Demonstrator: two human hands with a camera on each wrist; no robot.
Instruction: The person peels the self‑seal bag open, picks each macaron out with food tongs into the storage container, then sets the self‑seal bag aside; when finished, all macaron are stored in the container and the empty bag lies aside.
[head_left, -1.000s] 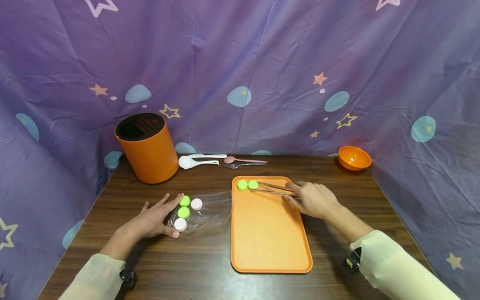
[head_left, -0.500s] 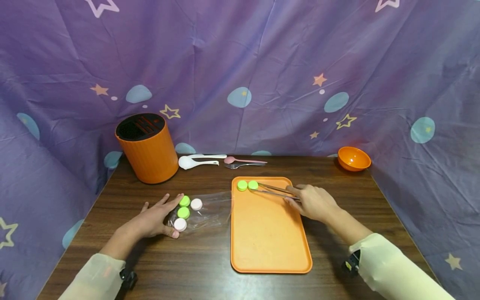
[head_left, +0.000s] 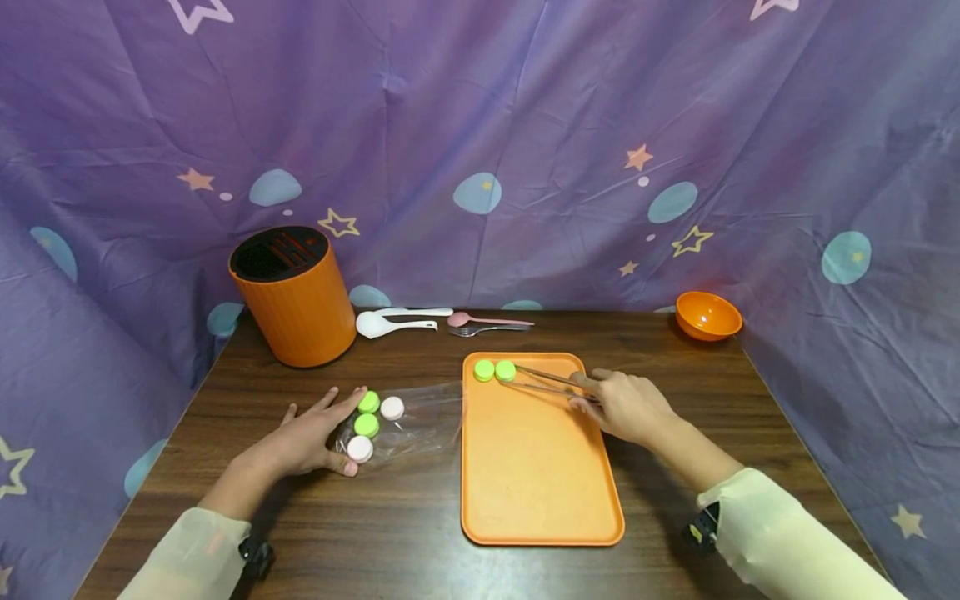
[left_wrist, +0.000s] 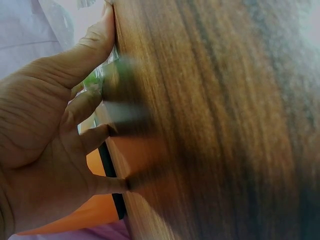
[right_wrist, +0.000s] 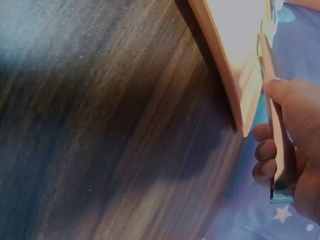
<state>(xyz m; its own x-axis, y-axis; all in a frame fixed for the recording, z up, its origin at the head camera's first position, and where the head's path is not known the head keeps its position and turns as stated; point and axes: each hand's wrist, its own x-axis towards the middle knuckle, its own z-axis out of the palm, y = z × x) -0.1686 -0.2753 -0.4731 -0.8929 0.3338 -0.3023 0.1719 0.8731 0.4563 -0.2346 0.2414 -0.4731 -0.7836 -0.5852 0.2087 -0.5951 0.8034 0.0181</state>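
My right hand (head_left: 630, 406) grips metal tongs (right_wrist: 279, 145) over the upper right of the orange tray (head_left: 540, 467). The tongs' two tips stand apart, close beside a green macaron-like disc (head_left: 506, 371). Left of it in the tray lies another green disc (head_left: 484, 371). On the table, my left hand (head_left: 303, 442) has its fingers spread, with index finger and thumb at the closed end of a clear plastic bag (head_left: 431, 417). Two green discs (head_left: 367, 425) and two white ones (head_left: 392, 407) are in the bag, whose other end reaches the tray's left edge.
An orange knife block (head_left: 300, 317) with a black top stands at the back left. Along the back lie a white ladle (head_left: 375, 325), a white utensil (head_left: 420, 312), a pink spoon (head_left: 461, 319) and a fork (head_left: 480, 330). An orange bowl (head_left: 708, 317) sits back right.
Very little differs. My right hand and the tongs shift only slightly at the tray's upper right, the tips staying by the green disc. My left hand stays at the bag.
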